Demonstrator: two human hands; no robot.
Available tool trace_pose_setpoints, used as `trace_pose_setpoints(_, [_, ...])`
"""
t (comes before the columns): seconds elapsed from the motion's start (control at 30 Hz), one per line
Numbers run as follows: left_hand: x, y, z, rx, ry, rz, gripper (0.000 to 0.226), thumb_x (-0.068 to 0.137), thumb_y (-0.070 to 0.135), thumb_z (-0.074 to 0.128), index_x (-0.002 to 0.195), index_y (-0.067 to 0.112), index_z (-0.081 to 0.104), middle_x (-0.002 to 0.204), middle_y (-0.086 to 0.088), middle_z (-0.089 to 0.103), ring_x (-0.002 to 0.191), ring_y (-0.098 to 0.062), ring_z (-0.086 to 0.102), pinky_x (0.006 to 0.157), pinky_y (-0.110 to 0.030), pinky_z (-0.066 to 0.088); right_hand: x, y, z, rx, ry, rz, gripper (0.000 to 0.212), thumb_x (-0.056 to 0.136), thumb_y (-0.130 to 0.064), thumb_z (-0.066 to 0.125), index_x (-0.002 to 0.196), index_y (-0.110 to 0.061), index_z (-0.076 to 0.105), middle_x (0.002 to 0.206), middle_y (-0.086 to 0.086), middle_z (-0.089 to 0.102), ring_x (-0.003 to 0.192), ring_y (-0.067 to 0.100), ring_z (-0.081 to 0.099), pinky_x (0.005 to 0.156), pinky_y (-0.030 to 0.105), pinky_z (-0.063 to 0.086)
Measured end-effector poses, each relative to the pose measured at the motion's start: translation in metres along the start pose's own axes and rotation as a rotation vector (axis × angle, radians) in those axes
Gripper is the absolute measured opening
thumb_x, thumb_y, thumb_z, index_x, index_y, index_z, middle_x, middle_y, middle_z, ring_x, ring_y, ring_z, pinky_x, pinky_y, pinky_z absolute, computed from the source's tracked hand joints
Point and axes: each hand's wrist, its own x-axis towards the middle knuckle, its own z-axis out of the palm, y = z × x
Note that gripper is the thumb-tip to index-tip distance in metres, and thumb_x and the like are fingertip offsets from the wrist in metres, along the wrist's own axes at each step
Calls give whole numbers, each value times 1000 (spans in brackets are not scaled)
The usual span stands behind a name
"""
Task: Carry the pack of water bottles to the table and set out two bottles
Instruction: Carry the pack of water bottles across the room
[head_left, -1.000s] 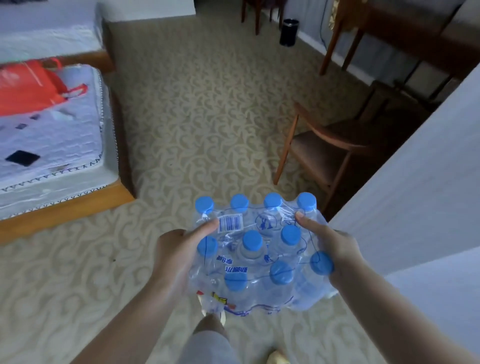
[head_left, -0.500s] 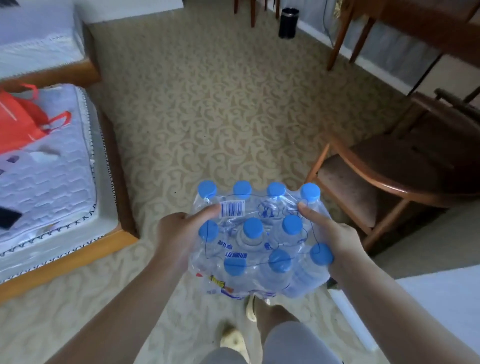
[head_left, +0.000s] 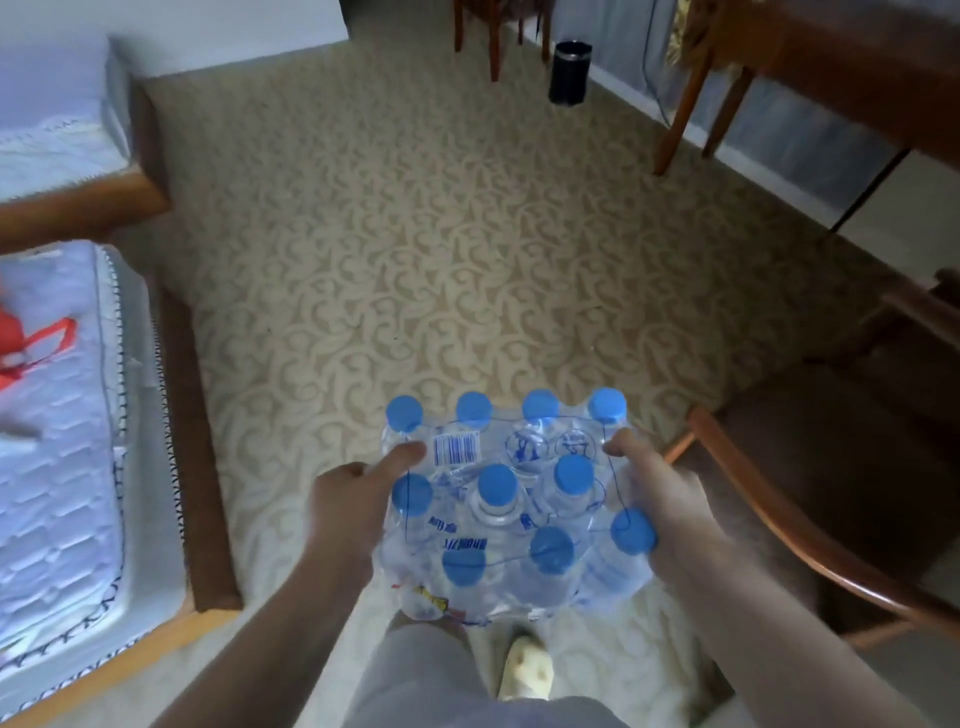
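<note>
A shrink-wrapped pack of water bottles (head_left: 511, 512) with several blue caps and a barcode label is carried in front of me, above the carpet. My left hand (head_left: 353, 501) grips its left side, thumb on top by the barcode. My right hand (head_left: 662, 504) grips its right side, fingers pressed on the wrap. A dark wooden table (head_left: 852, 67) stands at the upper right, far from the pack.
A bed with a white mattress (head_left: 57, 467) and wooden frame runs along the left, an orange bag (head_left: 31, 338) on it. A wooden chair (head_left: 810, 499) is close on the right. A black bin (head_left: 570, 73) stands by the far wall. Patterned carpet (head_left: 441, 234) lies ahead.
I have walked forward with the pack held the same way. The chair has slid to the right and nearer, the bed has shifted left, and the white wall on the right has left the view.
</note>
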Motion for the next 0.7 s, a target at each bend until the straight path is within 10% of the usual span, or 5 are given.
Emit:
trace_pose_setpoints(0.17, [88,66,31,-12,-36,23,58,58,42,87,55,17,34,41,6,25,32,-10,21,35,-24,21,56,-72,55,-3,42,11,49,34,-46,73,69,-13,63,74,9,54,65,26,52,62,35,42])
trace_pose_setpoints(0.7, [312,321,225,162,-266,185,58,61,46,85,58,16,35,52,0,29,40,-13,24,43,-27,24,251,-297,135,241,221,66,65,38,-44,75,90,-5,67,97,21,72,86,40,71,78,47,56])
